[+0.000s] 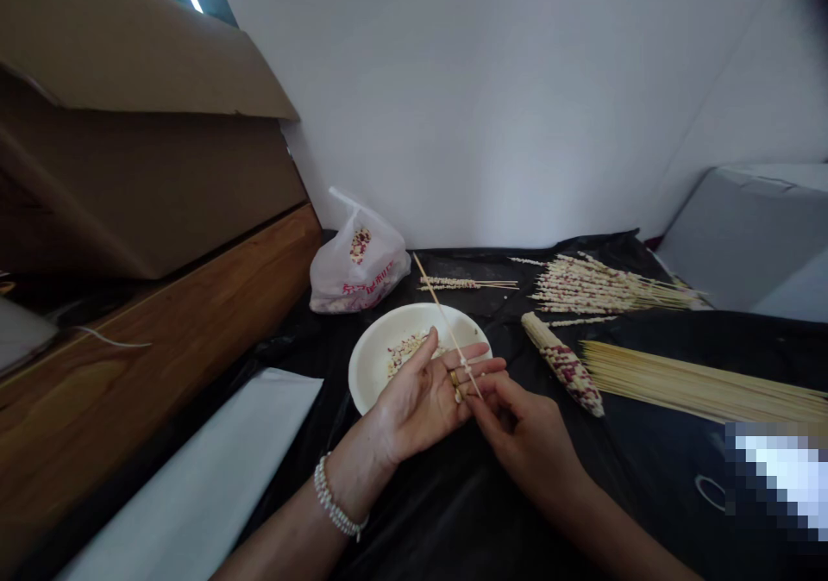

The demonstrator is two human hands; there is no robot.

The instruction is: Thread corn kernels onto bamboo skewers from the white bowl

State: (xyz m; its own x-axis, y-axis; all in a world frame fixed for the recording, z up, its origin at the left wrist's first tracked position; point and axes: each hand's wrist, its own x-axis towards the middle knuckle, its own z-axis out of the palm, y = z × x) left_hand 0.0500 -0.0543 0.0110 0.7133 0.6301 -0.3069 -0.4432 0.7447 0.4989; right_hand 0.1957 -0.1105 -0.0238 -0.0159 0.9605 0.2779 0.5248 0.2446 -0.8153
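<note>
My left hand (430,396) is palm up with its fingers stretched out, over the front of a white bowl (363,365). A few corn kernels (459,396) rest on its fingers. My right hand (517,417) pinches the lower end of a thin bamboo skewer (441,307) that slants up and left across the left fingers. Some pale kernels sit on the skewer near its lower part. Loose corn kernels (402,355) lie in the bowl, partly hidden by the left thumb. Right of the hands is a corn cob (562,364), partly stripped.
Behind the bowl stands a plastic bag (362,262) of kernels. Kernel-threaded skewers (586,284) lie in a pile at the back right, with a smaller group (453,284) nearer the middle. Bare skewers (686,378) lie right. A cardboard box (155,167) is at left, a white sheet (213,469) before it.
</note>
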